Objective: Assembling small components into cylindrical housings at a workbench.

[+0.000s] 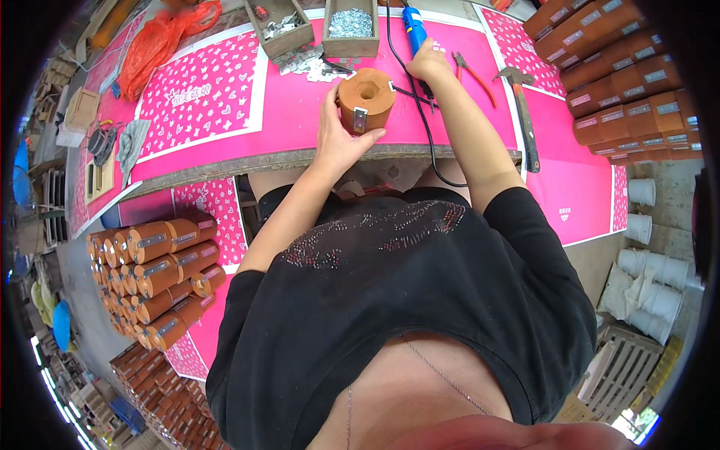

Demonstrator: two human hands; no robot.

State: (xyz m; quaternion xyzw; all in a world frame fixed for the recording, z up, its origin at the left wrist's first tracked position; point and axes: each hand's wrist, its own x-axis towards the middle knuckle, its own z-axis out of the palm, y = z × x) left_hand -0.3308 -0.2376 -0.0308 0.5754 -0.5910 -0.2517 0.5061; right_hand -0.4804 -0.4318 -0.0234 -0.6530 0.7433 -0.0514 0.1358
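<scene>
Facing its central hole upward, the brown cylinder (381, 111) is at the pink table's (292, 112) near edge, its side grasped by the left hand (337, 129). The right hand (429, 61) clasps a blue power tool (413, 28). Loose metal pieces (313, 63) lie beyond; pliers (460, 61) and a hammer (528, 124) lie rightward.

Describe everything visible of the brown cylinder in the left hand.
The cylinder is orange-brown, seemingly wood or clay, with a round hole in its top and metal fittings at its upper rim, one on the near side. It is roughly upright over the pink table; whether it rests there is unclear. The left hand grips it.
</scene>
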